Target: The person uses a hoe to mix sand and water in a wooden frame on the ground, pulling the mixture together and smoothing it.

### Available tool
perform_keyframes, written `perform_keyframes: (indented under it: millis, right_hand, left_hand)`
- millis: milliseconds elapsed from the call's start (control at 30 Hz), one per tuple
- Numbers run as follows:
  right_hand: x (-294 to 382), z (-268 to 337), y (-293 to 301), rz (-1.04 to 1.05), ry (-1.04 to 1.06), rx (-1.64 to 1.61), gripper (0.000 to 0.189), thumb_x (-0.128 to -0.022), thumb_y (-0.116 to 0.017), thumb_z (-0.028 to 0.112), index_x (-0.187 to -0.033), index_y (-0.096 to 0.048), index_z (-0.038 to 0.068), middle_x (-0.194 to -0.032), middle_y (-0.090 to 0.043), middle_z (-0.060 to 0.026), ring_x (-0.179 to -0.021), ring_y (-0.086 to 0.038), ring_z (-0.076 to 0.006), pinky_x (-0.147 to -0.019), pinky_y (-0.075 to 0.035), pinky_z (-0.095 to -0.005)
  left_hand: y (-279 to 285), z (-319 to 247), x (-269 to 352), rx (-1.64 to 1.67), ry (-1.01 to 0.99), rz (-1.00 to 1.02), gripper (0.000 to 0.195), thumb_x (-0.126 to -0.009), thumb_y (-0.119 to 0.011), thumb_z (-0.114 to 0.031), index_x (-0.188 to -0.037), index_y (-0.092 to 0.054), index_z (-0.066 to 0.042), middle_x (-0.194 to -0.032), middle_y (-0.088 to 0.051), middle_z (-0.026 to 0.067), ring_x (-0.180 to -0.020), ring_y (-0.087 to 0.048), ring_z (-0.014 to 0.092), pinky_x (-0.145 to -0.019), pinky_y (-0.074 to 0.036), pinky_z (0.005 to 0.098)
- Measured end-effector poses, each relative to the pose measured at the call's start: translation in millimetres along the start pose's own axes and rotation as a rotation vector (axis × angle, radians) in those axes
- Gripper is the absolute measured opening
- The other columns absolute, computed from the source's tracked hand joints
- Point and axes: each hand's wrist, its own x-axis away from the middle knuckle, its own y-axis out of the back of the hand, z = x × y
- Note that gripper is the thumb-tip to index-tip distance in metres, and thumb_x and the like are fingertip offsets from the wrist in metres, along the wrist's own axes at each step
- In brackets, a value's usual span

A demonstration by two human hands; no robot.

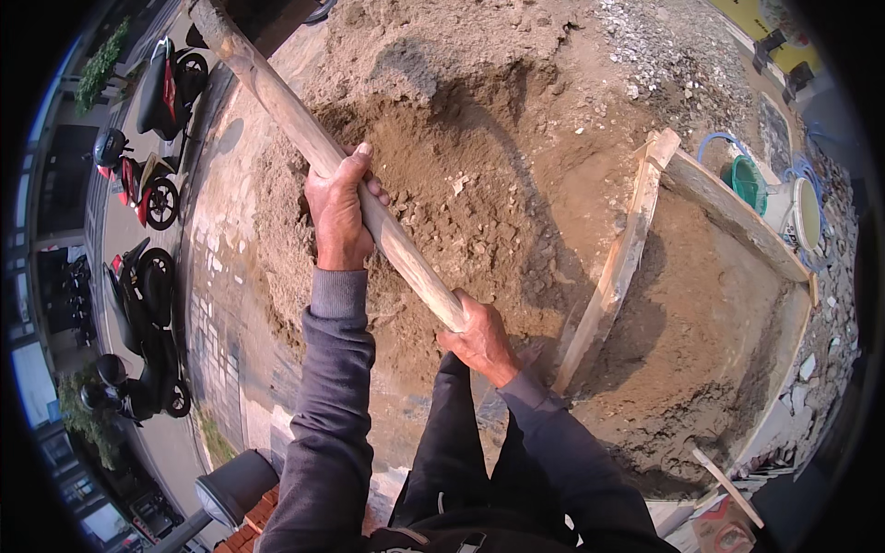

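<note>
A long wooden handle (pixel 304 131) runs slantwise across the view, from the upper left edge down to the middle. It belongs to a digging tool, most likely a hoe, whose dark blade (pixel 280 24) is partly cut off by the frame. My left hand (pixel 340 211) wraps around the handle near its middle, thumb on top. Lower down, my right hand (pixel 484 337) grips the butt end. The tool is raised above a heap of brown sand (pixel 477 207), which has a dug-out hollow with a darker face. The handle's far end is clear of the sand.
Right of the heap, wooden boards (pixel 615 276) edge a sand-covered mixing bed (pixel 719 283). Beyond them stand a green bucket (pixel 747 183) and a white bucket (pixel 802 214). Gravel (pixel 671 62) lies at upper right. Several motorcycles (pixel 148 325) are parked along the left; bricks (pixel 259 515) sit at lower left.
</note>
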Motion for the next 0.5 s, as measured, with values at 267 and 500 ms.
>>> perform_keyframes:
  millis: [267,500]
  right_hand:
    - [62.9,-98.7,-50.7,-0.068,-0.224,-0.271,0.030,-0.061,-0.061,0.015,-0.084,-0.049,-0.001,-0.069,-0.055,-0.0225,-0.064,-0.057,-0.0372,-0.056,-0.044,-0.0400]
    - [183.1,-92.4,-29.6,-0.087,-0.417,-0.035,0.041,-0.056,-0.065,0.016,-0.091,-0.052,-0.001,-0.071,-0.057,-0.0261,-0.073,-0.058,-0.0419,-0.061,-0.046,-0.0426]
  left_hand:
    - [55.6,206.4,3.7,-0.182,0.680,-0.118,0.016,-0.073,-0.062,-0.002,-0.078,-0.047,-0.003,-0.058,-0.048,0.0050,-0.039,-0.047,0.016,-0.032,-0.043,0.0324]
    - [69.5,236.1,83.8,0.094,0.902,-0.011,0.014,-0.076,-0.065,-0.006,-0.081,-0.052,-0.004,-0.057,-0.048,0.0044,-0.046,-0.050,0.017,-0.040,-0.045,0.0323]
